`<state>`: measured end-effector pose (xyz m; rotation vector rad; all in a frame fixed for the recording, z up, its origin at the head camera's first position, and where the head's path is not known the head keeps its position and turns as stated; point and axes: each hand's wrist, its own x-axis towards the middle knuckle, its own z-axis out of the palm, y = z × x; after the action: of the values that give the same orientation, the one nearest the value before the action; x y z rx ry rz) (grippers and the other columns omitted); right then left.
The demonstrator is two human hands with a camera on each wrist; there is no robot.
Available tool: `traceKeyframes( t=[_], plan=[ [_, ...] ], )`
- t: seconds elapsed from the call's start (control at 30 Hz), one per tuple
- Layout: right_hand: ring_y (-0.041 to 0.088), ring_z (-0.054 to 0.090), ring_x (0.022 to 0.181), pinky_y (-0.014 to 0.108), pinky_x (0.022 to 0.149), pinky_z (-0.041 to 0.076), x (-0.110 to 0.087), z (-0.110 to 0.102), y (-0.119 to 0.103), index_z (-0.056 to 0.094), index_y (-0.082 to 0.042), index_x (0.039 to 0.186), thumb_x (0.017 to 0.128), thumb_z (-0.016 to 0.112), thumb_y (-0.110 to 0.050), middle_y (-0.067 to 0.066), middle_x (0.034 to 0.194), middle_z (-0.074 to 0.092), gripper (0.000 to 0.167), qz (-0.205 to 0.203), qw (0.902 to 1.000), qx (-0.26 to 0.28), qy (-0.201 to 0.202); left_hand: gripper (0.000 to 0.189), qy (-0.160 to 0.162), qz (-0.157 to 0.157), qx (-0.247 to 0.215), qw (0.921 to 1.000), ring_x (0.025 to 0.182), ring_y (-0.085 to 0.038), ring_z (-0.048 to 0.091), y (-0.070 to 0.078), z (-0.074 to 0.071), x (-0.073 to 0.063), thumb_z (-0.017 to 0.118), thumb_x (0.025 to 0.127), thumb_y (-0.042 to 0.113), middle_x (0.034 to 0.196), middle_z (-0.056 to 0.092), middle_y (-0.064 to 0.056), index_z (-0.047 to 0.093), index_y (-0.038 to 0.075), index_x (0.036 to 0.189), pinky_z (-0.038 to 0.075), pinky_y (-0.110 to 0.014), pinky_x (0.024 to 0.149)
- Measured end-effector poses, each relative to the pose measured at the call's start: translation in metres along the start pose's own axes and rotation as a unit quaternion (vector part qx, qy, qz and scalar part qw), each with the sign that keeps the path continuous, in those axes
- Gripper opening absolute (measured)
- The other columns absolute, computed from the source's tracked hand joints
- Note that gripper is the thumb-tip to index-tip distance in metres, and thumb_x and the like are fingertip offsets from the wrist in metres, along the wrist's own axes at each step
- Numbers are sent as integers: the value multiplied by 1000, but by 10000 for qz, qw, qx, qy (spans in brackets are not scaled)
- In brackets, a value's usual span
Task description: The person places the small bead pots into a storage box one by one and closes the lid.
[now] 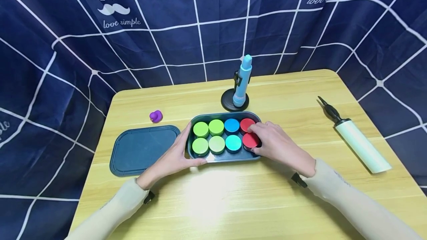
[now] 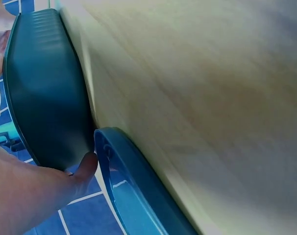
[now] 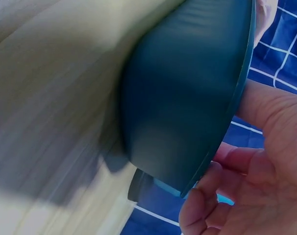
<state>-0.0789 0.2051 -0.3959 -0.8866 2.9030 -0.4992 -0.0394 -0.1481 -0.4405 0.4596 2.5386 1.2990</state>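
A dark blue oblong box [image 1: 230, 161] sits on the table, holding several small round pots with coloured lids in two rows. Lids are green [image 1: 201, 129] on the left, blue [image 1: 231, 126] right of centre and red at the right end. My left hand [image 1: 173, 158] grips the box's left end, thumb along the near rim, fingers at the far side. My right hand [image 1: 278, 143] reaches over the right end and pinches the near red-lidded pot [image 1: 250, 140] between thumb and finger. Its index fingertip overlaps the far red-lidded pot [image 1: 247, 125]. The right wrist view shows the box's outer wall [image 3: 187, 98].
A flat dark blue lid [image 1: 143, 151] lies left of the box, a purple toy duck [image 1: 155, 116] behind it. Behind the box, a light blue tube [image 1: 243, 82] stands on a black round base. A mint hand pump [image 1: 361, 145] lies at the right. Dark blue curtains surround the table.
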Motion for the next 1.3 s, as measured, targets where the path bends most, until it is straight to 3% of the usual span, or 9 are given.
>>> traceKeyframes(
  t=[0.3, 0.5, 0.57, 0.63, 0.77, 0.9, 1.03, 1.17, 1.3],
  plan=[
    [27, 57, 86, 43, 74, 48, 3, -5, 0, 67, -6, 109, 78, 102, -20, 8, 102, 70, 48, 54, 9994, -142, -297, 131, 112, 121, 131, 9998, 164, -39, 14, 0, -3, -7, 93, 87, 50, 181, 11, -11, 4, 21, 178, 26, -74, 121],
    [30, 65, 97, 49, 83, 57, 1, -9, 4, 74, -4, 120, 86, 97, -35, 11, 110, 70, 52, 391, 9975, 489, -342, 124, 329, 41, 221, 9992, 164, -43, 14, -4, -11, -15, 90, 90, 51, 181, 14, -12, 9, 17, 178, 25, -78, 118],
    [30, 65, 98, 48, 83, 58, -2, -10, 6, 74, -5, 125, 89, 94, -38, 12, 115, 69, 53, 464, 9961, 712, -243, 119, 468, -34, 209, 9987, 163, -43, 20, -6, -15, -20, 88, 91, 52, 181, 16, -10, 12, 20, 178, 25, -80, 117],
    [27, 63, 95, 44, 79, 57, -7, -10, 9, 73, -7, 129, 91, 92, -39, 12, 119, 67, 53, 469, 9948, 894, -112, 111, 704, -8, 165, 9974, 157, -43, 34, -8, -20, -26, 87, 93, 49, 179, 22, -9, 19, 22, 177, 32, -79, 114],
    [24, 61, 97, 44, 80, 56, -18, -9, 20, 69, -8, 137, 95, 90, -36, 10, 133, 62, 55, 336, 9932, 1104, 163, 88, 1324, 318, -104, 9906, 136, -44, 58, -16, -30, -38, 85, 98, 33, 169, 41, -10, 38, 22, 171, 47, -71, 108],
    [34, 61, 123, 61, 98, 56, -25, -7, 31, 61, -7, 150, 95, 89, -39, 15, 153, 52, 70, 285, 9914, 1236, 327, 72, 1778, 595, -317, 9818, 134, -43, 59, -26, -39, -49, 83, 100, 19, 160, 52, -13, 49, 17, 164, 50, -64, 108],
    [41, 47, 144, 73, 107, 46, -30, -6, 36, 53, -7, 159, 93, 90, -42, 16, 162, 45, 84, 270, 9904, 1270, 467, 67, 2135, 640, -260, 9745, 137, -38, 56, -34, -50, -62, 81, 100, 11, 154, 57, -16, 53, 14, 161, 52, -52, 108],
    [37, 43, 149, 72, 110, 44, -32, -4, 33, 51, -9, 160, 91, 92, -38, 12, 163, 46, 86, 152, 9887, 1303, 720, 64, 2480, 612, -174, 9667, 133, -29, 57, -41, -61, -75, 80, 99, 4, 147, 61, -17, 56, 10, 158, 53, -32, 104],
    [33, 47, 145, 68, 109, 48, -32, -2, 28, 53, -9, 158, 92, 92, -32, 10, 160, 49, 80, 41, 9855, 1434, 911, 62, 2741, 495, -119, 9603, 129, -19, 57, -52, -72, -88, 78, 99, 0, 143, 62, -19, 57, 7, 156, 49, -21, 100]
  ],
)
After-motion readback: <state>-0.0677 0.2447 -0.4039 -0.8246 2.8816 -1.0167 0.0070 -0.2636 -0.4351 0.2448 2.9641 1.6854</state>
